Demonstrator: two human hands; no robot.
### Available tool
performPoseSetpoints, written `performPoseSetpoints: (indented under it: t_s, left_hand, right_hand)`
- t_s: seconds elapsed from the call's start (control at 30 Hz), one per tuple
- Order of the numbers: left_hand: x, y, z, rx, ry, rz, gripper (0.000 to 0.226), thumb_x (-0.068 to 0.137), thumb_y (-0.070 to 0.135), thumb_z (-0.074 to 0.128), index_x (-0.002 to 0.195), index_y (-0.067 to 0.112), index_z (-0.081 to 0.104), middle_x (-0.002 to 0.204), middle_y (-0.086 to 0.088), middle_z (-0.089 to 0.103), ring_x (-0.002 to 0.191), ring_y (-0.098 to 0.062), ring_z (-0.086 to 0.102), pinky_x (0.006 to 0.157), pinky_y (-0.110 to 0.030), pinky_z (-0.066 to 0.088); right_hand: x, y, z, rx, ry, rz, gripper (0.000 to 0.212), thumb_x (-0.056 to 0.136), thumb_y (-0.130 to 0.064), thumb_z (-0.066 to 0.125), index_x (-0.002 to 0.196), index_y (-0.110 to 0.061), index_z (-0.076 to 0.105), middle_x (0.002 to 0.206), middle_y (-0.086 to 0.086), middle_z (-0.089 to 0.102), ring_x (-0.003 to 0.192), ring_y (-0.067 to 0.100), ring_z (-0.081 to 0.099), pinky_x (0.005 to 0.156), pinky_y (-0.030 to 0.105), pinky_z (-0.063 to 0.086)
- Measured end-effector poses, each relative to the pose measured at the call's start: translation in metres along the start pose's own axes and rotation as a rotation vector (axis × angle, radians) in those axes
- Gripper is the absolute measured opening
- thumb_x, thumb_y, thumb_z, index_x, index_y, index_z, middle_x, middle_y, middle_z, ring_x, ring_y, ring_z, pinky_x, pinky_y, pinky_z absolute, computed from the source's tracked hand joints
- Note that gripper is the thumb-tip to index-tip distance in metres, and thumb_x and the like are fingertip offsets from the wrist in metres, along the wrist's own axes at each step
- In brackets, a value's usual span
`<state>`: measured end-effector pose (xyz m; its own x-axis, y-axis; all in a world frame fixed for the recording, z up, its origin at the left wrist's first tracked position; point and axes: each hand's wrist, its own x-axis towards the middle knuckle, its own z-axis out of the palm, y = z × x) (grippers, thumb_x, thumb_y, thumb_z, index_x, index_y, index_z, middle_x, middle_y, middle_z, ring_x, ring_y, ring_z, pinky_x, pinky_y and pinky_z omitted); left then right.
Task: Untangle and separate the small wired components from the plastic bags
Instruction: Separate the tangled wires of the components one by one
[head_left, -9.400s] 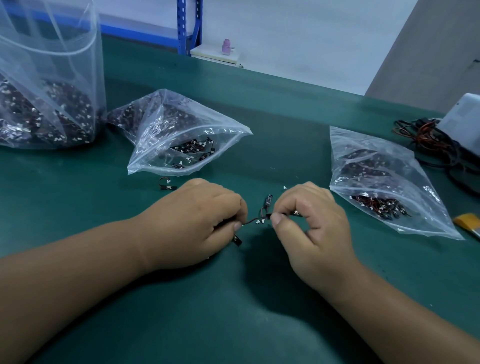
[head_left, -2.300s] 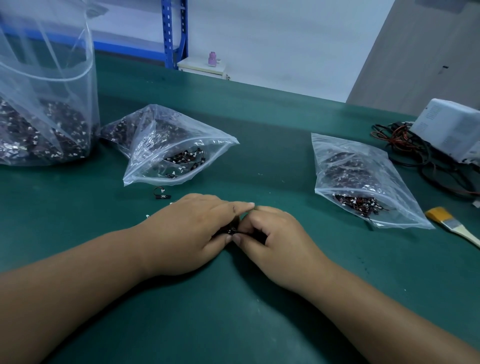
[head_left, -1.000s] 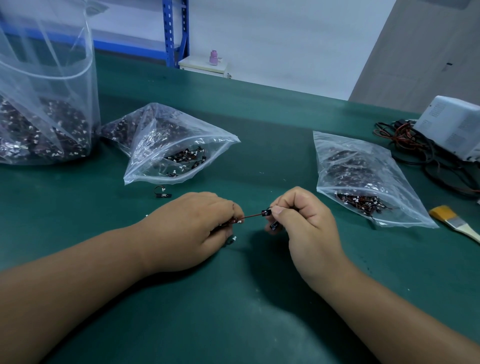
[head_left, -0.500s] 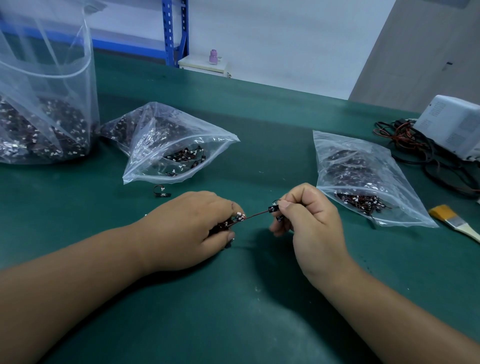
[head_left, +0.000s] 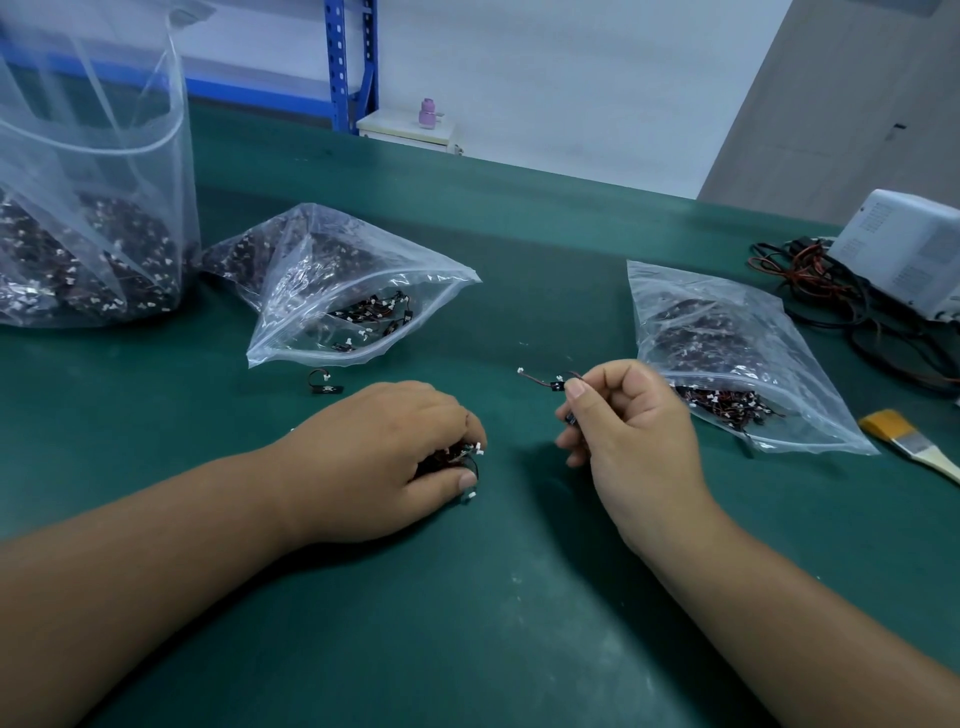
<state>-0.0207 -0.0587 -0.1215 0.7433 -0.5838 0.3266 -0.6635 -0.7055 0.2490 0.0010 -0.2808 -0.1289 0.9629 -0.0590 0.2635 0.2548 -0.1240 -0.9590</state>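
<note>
At upper left we see a tall bag (head_left: 93, 234) heaped with dark wired parts tipped with white plugs. Right of it lies a smaller bag (head_left: 337, 291), with one loose part (head_left: 324, 387) just below. At centre our left hand (head_left: 384, 457) curls around a tangled clump (head_left: 452, 457) on the green table (head_left: 519, 623). Our right hand (head_left: 634, 415) pinches a single part (head_left: 545, 382): thin wire, white plug, black block. A third bag (head_left: 727, 353) lies further right.

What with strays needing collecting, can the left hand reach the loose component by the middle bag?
Probably yes: bare mat lies between left hand and loose component, though the hand grips a wire bundle.
</note>
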Motion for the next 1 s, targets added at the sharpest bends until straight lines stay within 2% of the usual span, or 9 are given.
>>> performPoseSetpoints:
  t_s: [0.17, 0.3, 0.53, 0.73, 0.9, 1.0]
  left_hand:
    - [-0.001, -0.002, 0.001, 0.007, -0.007, 0.030, 0.030, 0.084, 0.049, 0.064, 0.107, 0.029, 0.063, 0.095, 0.018, 0.060, 0.089, -0.007, 0.053, 0.084, -0.022, 0.041]
    - [0.000, -0.002, 0.002, 0.010, -0.004, 0.024, 0.025, 0.086, 0.046, 0.062, 0.105, 0.030, 0.063, 0.092, 0.018, 0.058, 0.088, -0.007, 0.052, 0.083, -0.025, 0.042]
    - [0.000, -0.003, 0.003, 0.015, 0.007, 0.023, 0.016, 0.086, 0.036, 0.063, 0.100, 0.030, 0.063, 0.086, 0.018, 0.057, 0.084, -0.008, 0.051, 0.080, -0.025, 0.042]
    - [0.000, -0.004, 0.003, 0.021, -0.012, 0.023, 0.007, 0.085, 0.031, 0.061, 0.090, 0.032, 0.057, 0.078, 0.023, 0.043, 0.078, -0.004, 0.043, 0.076, -0.023, 0.038]
    - [0.000, -0.002, 0.001, 0.020, -0.012, 0.019, 0.020, 0.085, 0.032, 0.063, 0.081, 0.036, 0.044, 0.074, 0.021, 0.042, 0.074, -0.006, 0.041, 0.072, -0.023, 0.035]
    - [0.000, -0.001, 0.002, 0.026, -0.012, 0.020, 0.016, 0.084, 0.031, 0.063, 0.080, 0.032, 0.047, 0.075, 0.019, 0.045, 0.073, -0.008, 0.043, 0.071, -0.025, 0.037]
  right_hand:
    - [0.002, 0.004, 0.000, -0.058, 0.007, 0.061, 0.027, 0.088, -0.012, 0.073, 0.073, -0.028, 0.058, 0.067, -0.004, 0.063, 0.053, 0.012, 0.060, 0.042, 0.024, 0.044]
    - [0.004, 0.005, -0.001, -0.078, 0.011, 0.077, 0.021, 0.087, -0.010, 0.074, 0.082, -0.023, 0.058, 0.068, -0.006, 0.064, 0.052, 0.010, 0.060, 0.042, 0.023, 0.045]
    - [0.005, 0.006, -0.001, -0.053, 0.031, 0.070, 0.020, 0.089, -0.010, 0.072, 0.083, -0.024, 0.060, 0.067, -0.007, 0.064, 0.050, 0.010, 0.059, 0.039, 0.023, 0.041]
    - [0.010, 0.011, -0.005, -0.058, 0.054, 0.029, 0.019, 0.090, -0.010, 0.071, 0.087, -0.026, 0.062, 0.068, -0.009, 0.062, 0.053, 0.009, 0.057, 0.048, 0.020, 0.042]
    - [0.013, 0.011, -0.009, -0.063, 0.088, -0.002, 0.017, 0.092, -0.011, 0.068, 0.094, -0.028, 0.066, 0.073, -0.015, 0.065, 0.060, 0.004, 0.059, 0.050, 0.013, 0.043]
    - [0.014, 0.010, -0.010, -0.087, 0.096, 0.012, 0.016, 0.095, -0.017, 0.064, 0.097, -0.032, 0.068, 0.084, -0.018, 0.071, 0.071, 0.004, 0.063, 0.062, 0.012, 0.045]
